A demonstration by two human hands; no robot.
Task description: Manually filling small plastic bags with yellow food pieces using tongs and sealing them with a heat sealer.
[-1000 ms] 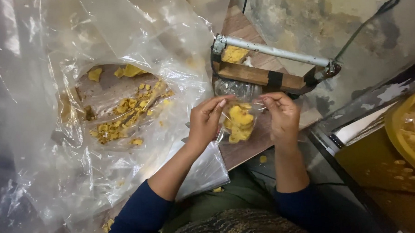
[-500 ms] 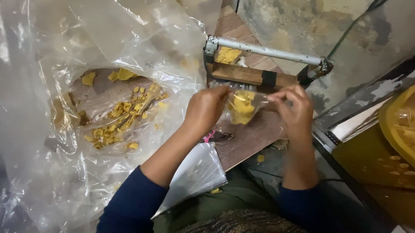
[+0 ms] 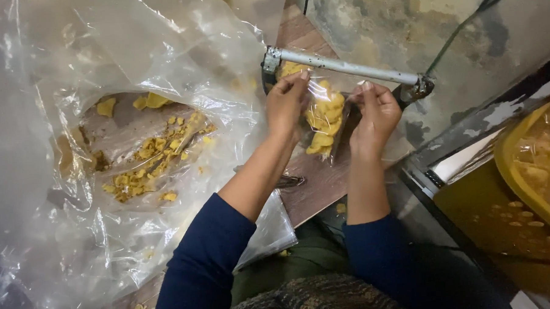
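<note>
A small clear plastic bag of yellow chips (image 3: 324, 119) hangs just under the grey metal bar of a wooden sealer (image 3: 345, 67). The left hand (image 3: 285, 105) and right hand (image 3: 376, 114) pinch its top corners. A large clear plastic sheet with loose yellow chips (image 3: 147, 159) lies left.

There is a single view, from a camera worn on the person's head. It looks steeply down and slightly forward over the person's own lap and forearms, close enough that both sleeves fill the lower edge. The wooden tabletop (image 3: 324, 177) runs up the middle of the frame toward a stained wall (image 3: 404, 28) at the top. A large clear plastic sheet (image 3: 76, 210) takes up the left half, and a yellow tub (image 3: 519, 176) is cut off by the right edge.
</note>
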